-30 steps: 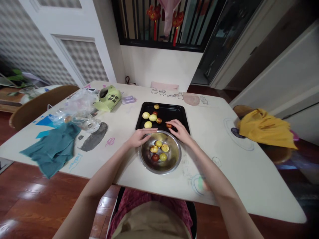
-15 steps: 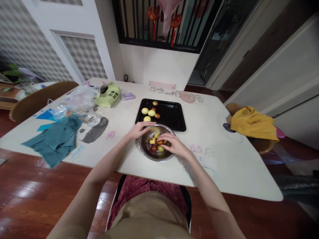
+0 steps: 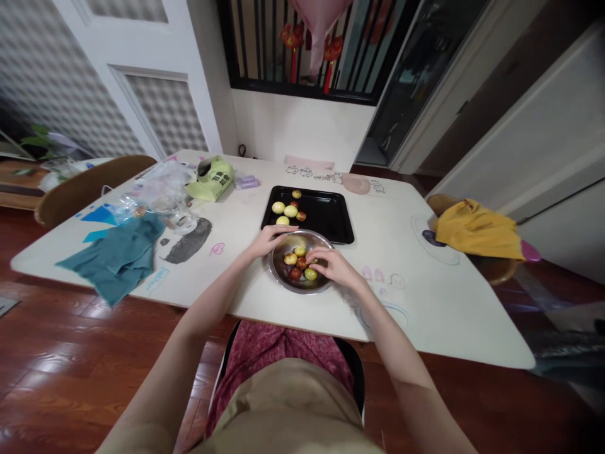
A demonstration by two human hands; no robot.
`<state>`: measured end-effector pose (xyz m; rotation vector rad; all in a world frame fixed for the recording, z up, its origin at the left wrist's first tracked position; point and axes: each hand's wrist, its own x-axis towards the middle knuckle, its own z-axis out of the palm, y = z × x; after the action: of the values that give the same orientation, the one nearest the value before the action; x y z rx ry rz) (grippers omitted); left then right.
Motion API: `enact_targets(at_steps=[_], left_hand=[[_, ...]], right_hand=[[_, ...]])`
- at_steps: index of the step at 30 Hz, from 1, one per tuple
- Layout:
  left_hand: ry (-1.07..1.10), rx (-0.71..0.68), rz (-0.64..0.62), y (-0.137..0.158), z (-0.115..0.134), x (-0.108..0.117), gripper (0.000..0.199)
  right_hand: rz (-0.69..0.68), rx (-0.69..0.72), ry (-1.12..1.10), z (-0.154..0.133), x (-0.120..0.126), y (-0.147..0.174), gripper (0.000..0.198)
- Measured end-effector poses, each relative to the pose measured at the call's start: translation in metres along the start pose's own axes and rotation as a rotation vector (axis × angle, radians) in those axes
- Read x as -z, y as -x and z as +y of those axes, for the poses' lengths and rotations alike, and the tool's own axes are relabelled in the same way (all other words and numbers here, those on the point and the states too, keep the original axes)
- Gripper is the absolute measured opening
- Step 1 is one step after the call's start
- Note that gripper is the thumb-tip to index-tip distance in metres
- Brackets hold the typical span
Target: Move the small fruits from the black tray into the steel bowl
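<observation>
A shiny metal bowl [image 3: 302, 290] stands near the table's front edge. Inside lie several small round fruits that look like jujubes, among them a yellow-green one [image 3: 311, 274] and a dark red one [image 3: 295, 273]. My left hand [image 3: 270, 241] grips the bowl's far left rim, its fingers stretched along the edge. From the right, my right hand [image 3: 333, 265] reaches into the bowl, fingertips and thumb closed around a small fruit mostly hidden by them. Just beyond the bowl is a black tray [image 3: 331, 217], with several yellow and brown fruits [image 3: 290, 212] on its left side.
At the left lie a teal cloth [image 3: 118, 258], crumpled clear plastic [image 3: 163, 189] and a light green visor-like item [image 3: 212, 180]. A small purple packet [image 3: 246, 182] is farther back. On the right, a yellow cloth [image 3: 477, 230] hangs over a chair.
The view has shifted slightly. My right hand has drawn back a little toward the bowl's right rim, uncovering more fruit. My left hand stays on the rim.
</observation>
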<state>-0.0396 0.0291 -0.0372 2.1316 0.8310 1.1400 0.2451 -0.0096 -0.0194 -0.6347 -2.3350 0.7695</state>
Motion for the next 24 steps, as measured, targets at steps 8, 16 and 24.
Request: enact_targets(at_steps=[8, 16, 24], left_hand=[[0.005, 0.003, 0.037, 0.000, -0.002, -0.001, 0.041], [0.017, -0.013, 0.037, 0.001, -0.002, -0.004, 0.040], [-0.039, -0.037, 0.003, 0.001, 0.003, -0.003, 0.039]], right_hand=[[0.073, -0.027, -0.010, -0.002, 0.000, -0.001, 0.019], [0.241, -0.027, 0.093, 0.035, 0.028, -0.032, 0.022], [0.088, -0.049, 0.326, 0.095, 0.050, -0.110, 0.051]])
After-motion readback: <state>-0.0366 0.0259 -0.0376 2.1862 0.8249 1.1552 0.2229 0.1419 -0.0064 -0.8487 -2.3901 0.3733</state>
